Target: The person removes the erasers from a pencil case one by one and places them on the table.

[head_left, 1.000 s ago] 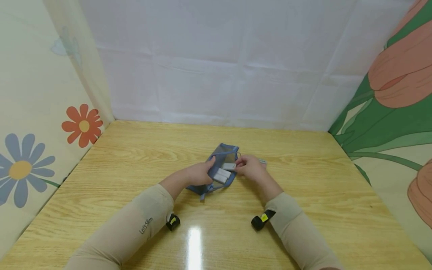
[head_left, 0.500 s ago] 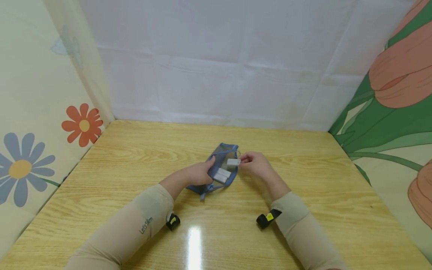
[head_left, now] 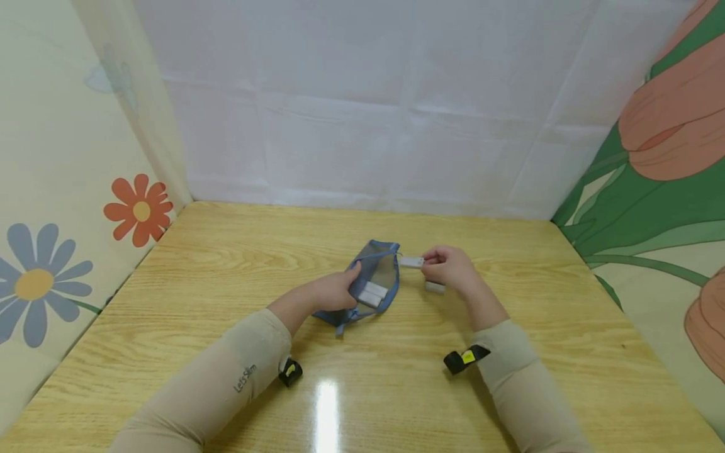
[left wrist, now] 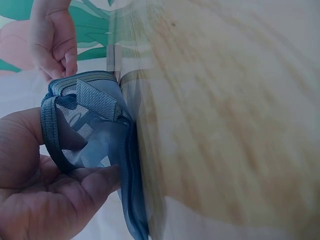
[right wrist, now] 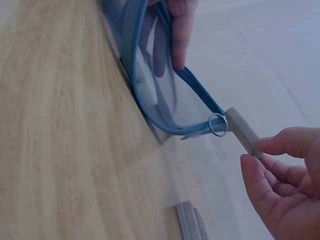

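Note:
My left hand (head_left: 334, 292) grips a blue mesh zipper pouch (head_left: 387, 269) by its side and keeps its mouth spread. Inside the pouch lie white rectangular blocks (head_left: 372, 294), side by side. Just right of the pouch, my right hand (head_left: 453, 270) pinches one end of a similar small pale block (head_left: 411, 262) between thumb and fingertips. In the right wrist view this held block (right wrist: 242, 131) is up off the table, its far end overlapping the pouch's metal ring (right wrist: 218, 125). Another such block (head_left: 435, 287) rests on the table below my right hand.
The wooden table (head_left: 226, 251) runs back to a white cloth (head_left: 362, 126). Flower-printed walls stand left and right. A black wrist camera (head_left: 291, 372) is strapped to the left sleeve and another camera (head_left: 459, 360) to the right one.
My right hand has drawn the block out of the pouch's mouth, to the right and slightly away. The table block now shows beneath that hand. Left hand and pouch have stayed put.

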### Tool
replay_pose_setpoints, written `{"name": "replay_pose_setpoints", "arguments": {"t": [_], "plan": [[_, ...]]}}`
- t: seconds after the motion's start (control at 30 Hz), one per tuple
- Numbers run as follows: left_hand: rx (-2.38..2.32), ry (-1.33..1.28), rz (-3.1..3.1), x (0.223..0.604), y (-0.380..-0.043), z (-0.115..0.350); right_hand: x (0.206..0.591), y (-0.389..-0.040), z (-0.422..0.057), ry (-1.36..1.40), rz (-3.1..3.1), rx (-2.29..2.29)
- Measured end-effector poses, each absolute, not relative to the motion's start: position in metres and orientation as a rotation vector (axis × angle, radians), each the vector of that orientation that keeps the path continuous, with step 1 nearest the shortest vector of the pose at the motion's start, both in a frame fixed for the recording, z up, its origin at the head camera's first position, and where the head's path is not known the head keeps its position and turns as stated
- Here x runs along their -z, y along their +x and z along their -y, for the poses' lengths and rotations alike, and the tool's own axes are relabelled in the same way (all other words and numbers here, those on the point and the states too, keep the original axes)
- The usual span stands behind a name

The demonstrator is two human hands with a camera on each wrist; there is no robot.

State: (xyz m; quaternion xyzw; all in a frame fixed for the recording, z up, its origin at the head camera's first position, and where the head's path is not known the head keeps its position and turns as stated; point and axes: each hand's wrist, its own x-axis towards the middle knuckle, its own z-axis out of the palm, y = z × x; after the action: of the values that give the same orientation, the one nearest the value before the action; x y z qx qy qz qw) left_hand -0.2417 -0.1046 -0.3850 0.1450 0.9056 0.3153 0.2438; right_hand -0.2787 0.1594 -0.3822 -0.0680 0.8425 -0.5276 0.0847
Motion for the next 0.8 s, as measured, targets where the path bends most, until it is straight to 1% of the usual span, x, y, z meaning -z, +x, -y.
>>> {"name": "replay_pose_setpoints", "arguments": {"t": [0.13, 0.27, 0.53, 0.8], "plan": [[-0.848, 0.406, -2.482, 0.387, -0.243, 0.105, 0.38, -0.279, -0.169, -0.168, -2.49, 1.619], [-0.837, 0.422, -2.499, 0.39, -0.245, 0.105, 0.378, -0.28, -0.18, -0.156, -2.555, 1.571], [-0.874, 0.398, -2.465, 0.39, -0.244, 0.105, 0.382, -0.284, -0.206, -0.155, -2.581, 1.579], [-0.893, 0.406, -2.46, 0.39, -0.243, 0.105, 0.384, -0.286, -0.231, -0.072, -2.588, 1.572]]}}
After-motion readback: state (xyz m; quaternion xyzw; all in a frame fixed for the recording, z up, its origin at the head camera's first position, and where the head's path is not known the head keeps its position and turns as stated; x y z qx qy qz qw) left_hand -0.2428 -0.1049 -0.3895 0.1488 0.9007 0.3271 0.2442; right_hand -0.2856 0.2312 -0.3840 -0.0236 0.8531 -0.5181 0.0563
